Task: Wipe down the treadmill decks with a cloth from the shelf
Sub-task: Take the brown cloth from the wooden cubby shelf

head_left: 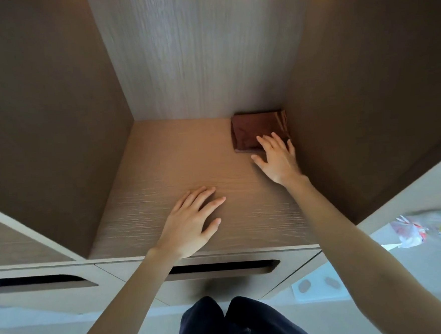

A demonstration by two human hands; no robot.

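Note:
A folded dark brown cloth lies in the back right corner of a wooden shelf compartment. My right hand reaches into that corner with straight, spread fingers, its fingertips over the cloth's near right edge. My left hand lies flat with fingers extended on the shelf floor near the front, holding nothing. No treadmill is in view.
The compartment has tall side walls left and right and a pale back panel. Below its front edge are two drawer fronts with dark slot handles. At the right, crumpled plastic bags lie on a pale surface. My dark trousers show at the bottom.

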